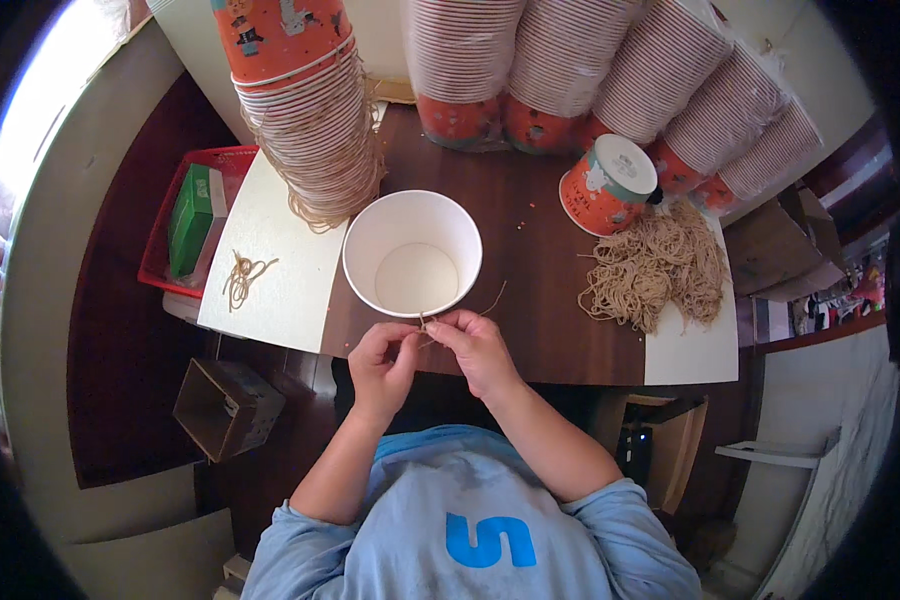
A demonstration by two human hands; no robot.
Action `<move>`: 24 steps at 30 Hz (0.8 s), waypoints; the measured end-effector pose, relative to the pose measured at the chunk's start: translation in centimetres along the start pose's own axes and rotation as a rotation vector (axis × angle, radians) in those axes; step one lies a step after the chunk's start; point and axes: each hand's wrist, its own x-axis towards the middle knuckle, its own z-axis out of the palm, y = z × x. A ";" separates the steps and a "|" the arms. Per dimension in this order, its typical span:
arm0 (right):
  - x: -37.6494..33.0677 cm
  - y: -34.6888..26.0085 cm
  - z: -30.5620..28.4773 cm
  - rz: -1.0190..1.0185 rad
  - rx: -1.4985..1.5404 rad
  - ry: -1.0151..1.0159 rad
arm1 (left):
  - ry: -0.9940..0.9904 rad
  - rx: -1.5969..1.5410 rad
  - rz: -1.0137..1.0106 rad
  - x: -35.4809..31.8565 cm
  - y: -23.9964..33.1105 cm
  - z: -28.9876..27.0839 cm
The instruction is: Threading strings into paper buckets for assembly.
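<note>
An open paper bucket (413, 216) with a white inside stands on the brown table in front of me. At its near rim, my left hand (380, 368) and my right hand (479, 354) pinch a thin tan string (498, 297) between thumbs and fingers. One loose end sticks out past the right hand. Where the string runs on the bucket's outer side cannot be seen, and the fingertips partly cover it. To the right lies a heap of tan strings (645, 275), beside an upside-down orange bucket (602, 192).
A tall stack of nested buckets (320, 145) with string loops hanging round it rises at the far left. Several plastic-wrapped bucket stacks (560, 60) line the back. Some loose strings (242, 278) lie at left, near a red basket (160, 240). A cardboard box (225, 410) stands below.
</note>
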 end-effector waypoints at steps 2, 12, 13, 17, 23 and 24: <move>0.1 0.1 0.0 -0.051 -0.022 0.005 | 0.016 -0.186 -0.074 -0.1 -0.2 0.0; 0.0 -0.4 0.2 0.000 0.005 -0.003 | 0.030 -0.135 -0.117 -0.1 -0.3 0.4; 0.0 -0.5 0.3 0.008 0.030 0.019 | 0.032 -0.137 -0.125 -0.1 -0.2 0.4; 0.4 0.1 -0.1 0.001 0.108 -0.050 | 0.016 -0.158 -0.180 -0.3 -0.5 0.2; 0.6 -0.6 -0.5 -0.081 -0.110 -0.016 | 0.069 -0.272 -0.217 0.0 -0.3 -0.1; 0.6 -0.8 -0.5 -0.081 -0.110 -0.017 | 0.070 -0.272 -0.217 0.0 -0.5 -0.1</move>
